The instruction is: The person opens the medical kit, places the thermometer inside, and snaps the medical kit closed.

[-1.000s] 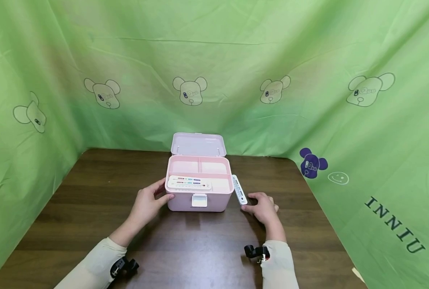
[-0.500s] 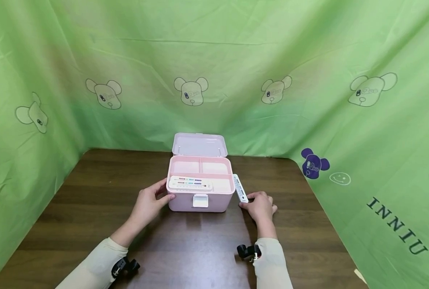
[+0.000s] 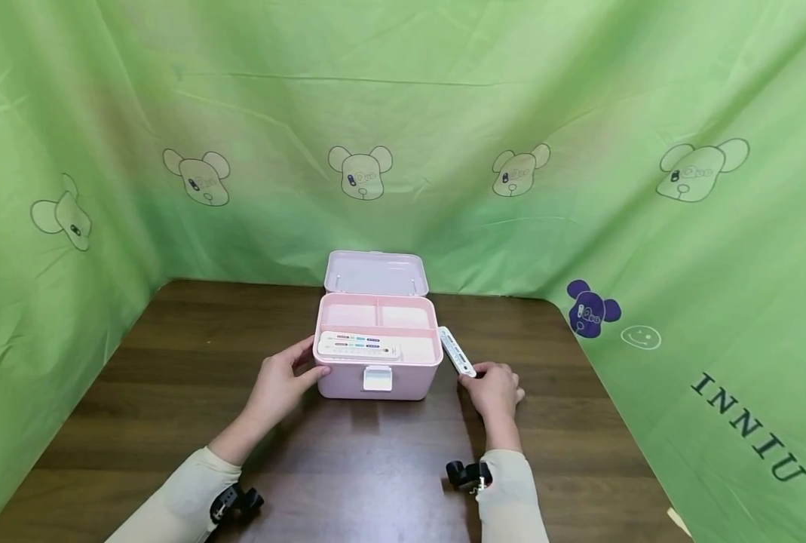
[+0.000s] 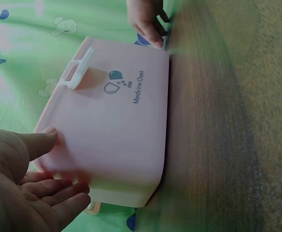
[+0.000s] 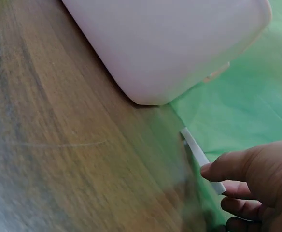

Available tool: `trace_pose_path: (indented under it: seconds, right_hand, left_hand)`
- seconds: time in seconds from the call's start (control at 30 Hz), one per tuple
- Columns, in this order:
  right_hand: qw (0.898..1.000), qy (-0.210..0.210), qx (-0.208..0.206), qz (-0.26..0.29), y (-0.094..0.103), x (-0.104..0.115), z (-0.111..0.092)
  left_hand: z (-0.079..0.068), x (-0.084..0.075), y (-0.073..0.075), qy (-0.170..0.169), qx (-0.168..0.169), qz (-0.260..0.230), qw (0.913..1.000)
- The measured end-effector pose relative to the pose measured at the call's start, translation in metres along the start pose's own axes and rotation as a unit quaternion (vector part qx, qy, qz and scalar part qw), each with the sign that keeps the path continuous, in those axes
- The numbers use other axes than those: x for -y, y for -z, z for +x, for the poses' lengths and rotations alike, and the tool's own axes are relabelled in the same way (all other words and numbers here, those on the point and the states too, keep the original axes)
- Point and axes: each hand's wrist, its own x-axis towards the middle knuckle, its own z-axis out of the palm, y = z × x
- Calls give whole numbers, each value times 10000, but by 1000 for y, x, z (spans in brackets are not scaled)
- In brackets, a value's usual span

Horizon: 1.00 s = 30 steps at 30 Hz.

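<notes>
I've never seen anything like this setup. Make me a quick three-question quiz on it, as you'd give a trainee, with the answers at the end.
1. Multiple choice: what does the right hand pinch?
A) The front latch
B) A slim white strip
C) The green cloth
2. True or false: the lid stands open at the back of the pink box.
3. Fill in the blank: in the left wrist view, the lettering on the box's front reads "Medicine ____".

Key
1. B: thumb and finger hold one end of it, to the right of the box.
2. True: the compartments inside are in plain sight.
3. Chest.
</notes>
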Motion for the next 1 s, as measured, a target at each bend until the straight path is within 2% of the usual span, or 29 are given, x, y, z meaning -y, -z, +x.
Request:
trace_pose_path:
  seconds: [0.23, 0.47, 0.7, 1.0]
  right_hand:
    - [9991, -134, -110, 385, 11, -5, -3]
    - [9954, -232, -218, 909, 33, -11, -11]
    - [9864, 15, -440, 1581, 56, -13, -13]
    - [9695, 363, -430, 2387, 84, -6, -17]
  left_hand:
    - [-1, 1, 0, -18, -45, -22, 10000]
    - [-1, 1, -1, -54, -32, -47, 10000]
    - [0, 1, -1, -70, -22, -68, 10000]
    - [-1, 2, -1, -2, -8, -14, 10000]
